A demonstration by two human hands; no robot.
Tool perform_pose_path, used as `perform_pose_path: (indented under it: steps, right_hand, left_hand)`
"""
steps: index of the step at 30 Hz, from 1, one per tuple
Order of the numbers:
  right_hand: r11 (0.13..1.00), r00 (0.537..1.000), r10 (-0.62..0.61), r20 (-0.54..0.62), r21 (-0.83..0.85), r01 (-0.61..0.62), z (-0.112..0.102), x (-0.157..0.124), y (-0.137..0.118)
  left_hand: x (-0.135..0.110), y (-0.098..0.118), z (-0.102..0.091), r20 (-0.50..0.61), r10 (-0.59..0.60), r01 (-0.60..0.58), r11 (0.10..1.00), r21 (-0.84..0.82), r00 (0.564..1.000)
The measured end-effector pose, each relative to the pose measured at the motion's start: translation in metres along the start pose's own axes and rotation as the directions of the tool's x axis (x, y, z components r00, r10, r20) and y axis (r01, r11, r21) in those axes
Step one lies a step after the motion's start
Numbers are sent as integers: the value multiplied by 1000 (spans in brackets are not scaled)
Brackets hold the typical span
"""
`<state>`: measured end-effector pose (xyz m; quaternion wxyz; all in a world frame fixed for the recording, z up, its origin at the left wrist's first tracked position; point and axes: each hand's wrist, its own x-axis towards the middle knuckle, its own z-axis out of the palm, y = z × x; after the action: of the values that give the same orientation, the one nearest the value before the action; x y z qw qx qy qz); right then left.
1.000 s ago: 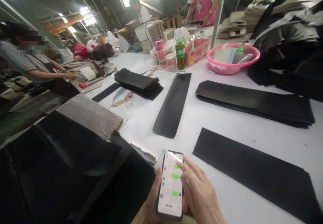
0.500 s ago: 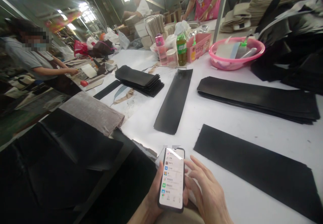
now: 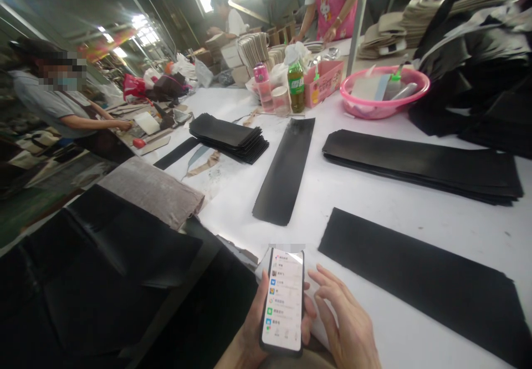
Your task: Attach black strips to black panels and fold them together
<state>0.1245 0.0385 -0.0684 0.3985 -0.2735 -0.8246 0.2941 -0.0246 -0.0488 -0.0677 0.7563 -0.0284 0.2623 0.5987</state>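
Note:
A smartphone (image 3: 283,302) with a lit list on its screen is held upright at the table's near edge. My left hand (image 3: 250,316) wraps around it, thumb along the left side and fingertips showing at the right side. Just right of the phone, my right hand (image 3: 346,316) hovers with bent fingers apart and nothing in them. Beyond the hands lies a single black strip (image 3: 286,172) on the white table (image 3: 233,194). A wider black piece (image 3: 419,280) lies to the right of my right hand.
Black strips are stacked in one pile (image 3: 228,136) and another pile (image 3: 419,161). Farther back stand a green bottle (image 3: 296,86), a pink box (image 3: 326,83) and a pink basin (image 3: 384,108). Black sheets (image 3: 103,269) cover the left side. Several people work around the table.
My right hand has drawn slightly away from the phone's edge, to the right. The phone stays in my left hand, its screen looking the same. The whole view has shifted slightly.

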Motion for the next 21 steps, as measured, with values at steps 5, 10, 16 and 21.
perform_pose_path:
  steps: [5, 10, 16, 21]
  right_hand:
    - [999, 999, 35, 15, 13, -36, -1, 0, -1]
    - [997, 997, 72, 24, 25, -73, 1, -3, 0]
    - [995, 995, 99, 23, 19, -100, 1, -3, 0]
    - [992, 992, 125, 23, 14, -126, 0, -4, -2]
  left_hand:
    - [0, 2, 3, 20, 16, -17, 999, 39, 1000]
    - [-2, 5, 5, 11, 10, -10, 1000, 25, 1000]
    - [-4, 4, 4, -13, 7, -7, 1000, 30, 1000]
    - [-2, 4, 5, 15, 45, -46, 996, 78, 999]
